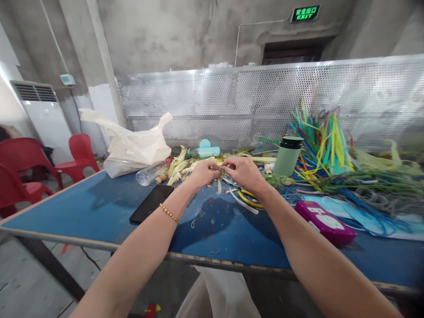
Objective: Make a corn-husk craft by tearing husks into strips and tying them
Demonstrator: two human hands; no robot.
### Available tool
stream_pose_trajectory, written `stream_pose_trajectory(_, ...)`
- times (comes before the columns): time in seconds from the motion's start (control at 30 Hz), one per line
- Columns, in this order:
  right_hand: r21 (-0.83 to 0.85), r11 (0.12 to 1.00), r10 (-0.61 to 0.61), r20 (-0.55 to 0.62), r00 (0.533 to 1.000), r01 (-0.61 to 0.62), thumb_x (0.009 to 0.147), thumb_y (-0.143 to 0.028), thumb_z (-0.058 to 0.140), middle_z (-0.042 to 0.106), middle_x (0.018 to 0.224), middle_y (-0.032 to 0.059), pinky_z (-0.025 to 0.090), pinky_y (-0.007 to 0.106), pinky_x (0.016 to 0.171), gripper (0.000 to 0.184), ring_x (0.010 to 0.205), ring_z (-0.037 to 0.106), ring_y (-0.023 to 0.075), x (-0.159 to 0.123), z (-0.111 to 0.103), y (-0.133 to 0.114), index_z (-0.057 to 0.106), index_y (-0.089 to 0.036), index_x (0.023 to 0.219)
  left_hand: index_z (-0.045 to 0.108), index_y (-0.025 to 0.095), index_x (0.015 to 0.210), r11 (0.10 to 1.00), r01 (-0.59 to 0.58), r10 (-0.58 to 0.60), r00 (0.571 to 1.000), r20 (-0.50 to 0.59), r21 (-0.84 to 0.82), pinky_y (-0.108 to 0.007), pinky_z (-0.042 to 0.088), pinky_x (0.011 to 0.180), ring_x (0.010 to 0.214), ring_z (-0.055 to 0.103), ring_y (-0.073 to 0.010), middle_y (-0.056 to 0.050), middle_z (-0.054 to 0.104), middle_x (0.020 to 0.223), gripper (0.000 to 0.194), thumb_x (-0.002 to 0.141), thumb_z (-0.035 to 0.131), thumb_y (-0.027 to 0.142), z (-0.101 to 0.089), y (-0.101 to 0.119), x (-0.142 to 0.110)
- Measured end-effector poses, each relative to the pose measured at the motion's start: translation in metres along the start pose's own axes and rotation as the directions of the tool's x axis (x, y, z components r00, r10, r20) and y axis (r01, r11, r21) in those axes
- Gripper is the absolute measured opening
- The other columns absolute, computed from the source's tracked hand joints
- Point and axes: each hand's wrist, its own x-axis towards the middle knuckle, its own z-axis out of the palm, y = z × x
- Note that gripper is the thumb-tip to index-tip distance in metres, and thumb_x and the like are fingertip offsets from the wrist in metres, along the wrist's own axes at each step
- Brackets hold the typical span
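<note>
My left hand [206, 172] and my right hand [243, 171] meet above the middle of the table, fingertips pinched close together. Whatever they hold is too small to make out. A pale narrow strip [219, 186] shows just below the fingertips; I cannot tell whether it hangs from them or lies on the table. Pale yellow-green husks [179, 166], which look like corn husks, lie beyond my left hand. Curved yellow and white strips [247, 200] rest under my right hand. Small fibre scraps [193, 223] are scattered on the blue table [92, 215].
Left of my hands are a black phone [151, 204], a clear bottle [151, 173] and a white plastic bag [137, 147]. To the right stand a green tumbler [287, 157], a purple device [324, 222], coloured strips [332, 144] and coiled cords [380, 202]. A perforated metal panel [214, 103] rises behind.
</note>
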Motion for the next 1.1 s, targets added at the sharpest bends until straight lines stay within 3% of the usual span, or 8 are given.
stream_pose_trajectory(0.1, 0.002, 1.000, 0.000, 0.003, 1.000, 0.000, 0.084, -0.023, 0.062, 0.073, 0.079, 0.0041, 0.038, 0.026, 0.066, 0.015, 0.071, 0.061, 0.0168, 0.000, 0.000, 0.000, 0.077, -0.019, 0.085, 0.059, 0.013, 0.063, 0.998, 0.000, 0.001, 1.000, 0.021, -0.057, -0.019, 0.029, 0.044, 0.041, 0.042, -0.0059, 0.005, 0.046, 0.048, 0.012, 0.075, 0.063, 0.013, 0.000, 0.001, -0.001)
stream_pose_trajectory(0.33, 0.035, 0.999, 0.018, 0.005, 1.000, -0.018, 0.082, -0.019, 0.063, 0.074, 0.086, 0.0039, 0.042, 0.027, 0.073, 0.016, 0.080, 0.065, 0.0182, 0.000, 0.001, 0.002, 0.078, -0.021, 0.087, 0.052, 0.015, 0.056, 0.995, -0.061, 0.066, 0.996, 0.060, -0.085, -0.021, 0.025, 0.042, 0.040, 0.037, -0.0057, 0.005, 0.043, 0.044, 0.035, 0.084, 0.064, 0.032, -0.002, -0.007, 0.002)
stream_pose_trajectory(0.63, 0.076, 0.989, -0.128, 0.003, 0.992, 0.128, 0.090, -0.023, 0.056, 0.073, 0.088, 0.0078, 0.042, 0.028, 0.075, 0.022, 0.082, 0.064, 0.0187, 0.003, 0.004, 0.011, 0.077, -0.017, 0.093, 0.058, 0.015, 0.063, 0.998, 0.039, -0.038, 0.999, 0.026, -0.047, -0.020, 0.026, 0.043, 0.039, 0.039, -0.0059, 0.006, 0.043, 0.044, 0.020, 0.083, 0.062, 0.015, 0.002, 0.003, -0.003)
stream_pose_trajectory(1.1, 0.175, 0.983, -0.044, -0.016, 0.999, 0.046, 0.078, -0.025, 0.063, 0.063, 0.066, 0.0013, 0.032, 0.026, 0.061, 0.014, 0.062, 0.051, 0.0130, 0.007, 0.001, 0.013, 0.073, -0.016, 0.075, 0.063, 0.014, 0.067, 0.999, 0.042, -0.043, 0.999, 0.019, 0.028, -0.019, 0.029, 0.042, 0.037, 0.039, -0.0065, 0.004, 0.049, 0.042, 0.018, 0.083, 0.065, 0.021, 0.004, -0.006, 0.001)
